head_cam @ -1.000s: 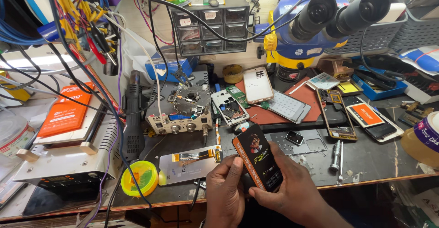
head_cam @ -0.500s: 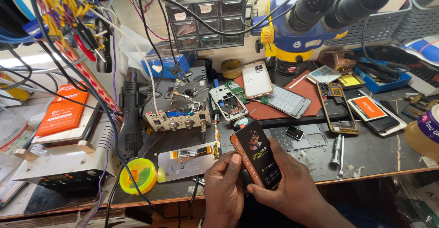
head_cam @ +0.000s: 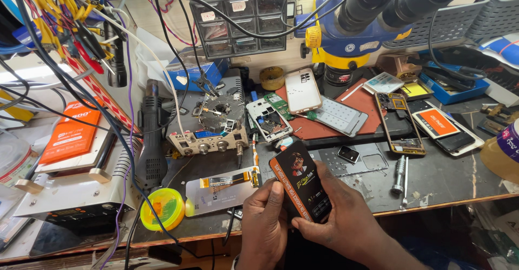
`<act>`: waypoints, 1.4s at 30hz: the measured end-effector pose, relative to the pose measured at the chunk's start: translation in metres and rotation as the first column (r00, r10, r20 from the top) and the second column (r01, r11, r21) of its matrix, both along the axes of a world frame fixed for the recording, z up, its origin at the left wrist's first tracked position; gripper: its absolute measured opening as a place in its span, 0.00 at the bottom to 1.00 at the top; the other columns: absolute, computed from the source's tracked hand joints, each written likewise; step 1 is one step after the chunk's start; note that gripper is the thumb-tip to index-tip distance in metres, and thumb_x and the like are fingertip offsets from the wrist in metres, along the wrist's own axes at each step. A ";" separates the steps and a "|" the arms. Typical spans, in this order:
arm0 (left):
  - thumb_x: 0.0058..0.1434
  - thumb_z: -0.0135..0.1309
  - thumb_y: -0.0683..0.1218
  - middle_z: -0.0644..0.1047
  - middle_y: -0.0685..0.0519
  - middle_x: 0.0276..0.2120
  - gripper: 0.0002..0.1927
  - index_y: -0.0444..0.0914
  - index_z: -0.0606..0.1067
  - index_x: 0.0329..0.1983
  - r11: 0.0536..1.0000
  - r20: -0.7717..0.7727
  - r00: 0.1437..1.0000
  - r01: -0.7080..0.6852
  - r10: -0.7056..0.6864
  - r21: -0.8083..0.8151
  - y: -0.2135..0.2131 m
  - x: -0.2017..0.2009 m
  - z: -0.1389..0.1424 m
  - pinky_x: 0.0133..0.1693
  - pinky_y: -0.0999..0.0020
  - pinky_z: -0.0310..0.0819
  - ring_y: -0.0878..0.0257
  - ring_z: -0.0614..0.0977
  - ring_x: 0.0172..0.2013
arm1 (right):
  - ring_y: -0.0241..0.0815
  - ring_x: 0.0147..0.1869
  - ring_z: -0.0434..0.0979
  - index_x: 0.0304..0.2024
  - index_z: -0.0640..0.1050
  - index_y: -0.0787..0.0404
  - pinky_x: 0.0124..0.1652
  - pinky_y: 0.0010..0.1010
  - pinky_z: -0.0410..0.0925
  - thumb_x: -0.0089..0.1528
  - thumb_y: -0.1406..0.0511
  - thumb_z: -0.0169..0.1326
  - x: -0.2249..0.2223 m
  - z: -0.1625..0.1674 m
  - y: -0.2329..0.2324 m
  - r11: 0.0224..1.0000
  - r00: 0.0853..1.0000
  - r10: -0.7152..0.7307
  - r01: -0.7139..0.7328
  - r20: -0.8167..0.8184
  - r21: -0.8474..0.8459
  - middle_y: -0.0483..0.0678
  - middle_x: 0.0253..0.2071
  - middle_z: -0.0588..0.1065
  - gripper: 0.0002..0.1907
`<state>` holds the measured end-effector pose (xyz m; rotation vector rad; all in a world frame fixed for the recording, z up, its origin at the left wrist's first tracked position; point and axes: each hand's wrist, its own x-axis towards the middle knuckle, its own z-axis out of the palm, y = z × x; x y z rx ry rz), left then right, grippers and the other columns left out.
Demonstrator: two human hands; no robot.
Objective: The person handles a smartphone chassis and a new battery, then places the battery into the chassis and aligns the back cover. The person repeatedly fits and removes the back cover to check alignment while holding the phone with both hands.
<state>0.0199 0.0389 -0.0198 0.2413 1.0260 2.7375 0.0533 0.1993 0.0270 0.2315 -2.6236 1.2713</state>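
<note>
Both of my hands hold a flat black packet (head_cam: 300, 186) with an orange edge and a printed picture, tilted over the front edge of the workbench (head_cam: 448, 180). My left hand (head_cam: 264, 224) grips its lower left side with the thumb on the face. My right hand (head_cam: 338, 216) cups it from below and the right. Just beyond the packet lie a phone back panel with a flex strip (head_cam: 221, 191) and a grey metal plate (head_cam: 359, 159).
A blue-and-yellow microscope (head_cam: 373, 15) overhangs the red mat (head_cam: 373, 110) with opened phones (head_cam: 303, 90) and frames (head_cam: 399, 123). A rework station (head_cam: 208, 126), hot-air handle (head_cam: 150, 135), yellow tape roll (head_cam: 162, 208), screwdriver (head_cam: 399, 173), drawer cabinet (head_cam: 240, 24) and hanging cables (head_cam: 70, 37) crowd the bench.
The view has shifted slightly; the packet stays in both hands at almost the same tilt. Nothing on the bench has moved.
</note>
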 end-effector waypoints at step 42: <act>0.66 0.41 0.52 0.79 0.46 0.50 0.28 0.36 0.65 0.66 0.987 0.142 0.977 0.160 -0.159 0.002 0.020 0.003 0.024 0.47 0.56 0.81 0.55 0.83 0.49 | 0.54 0.61 0.78 0.69 0.62 0.61 0.55 0.41 0.71 0.49 0.50 0.72 0.003 0.025 0.010 1.000 0.999 -0.022 0.022 -0.045 -0.004 0.57 0.59 0.75 0.52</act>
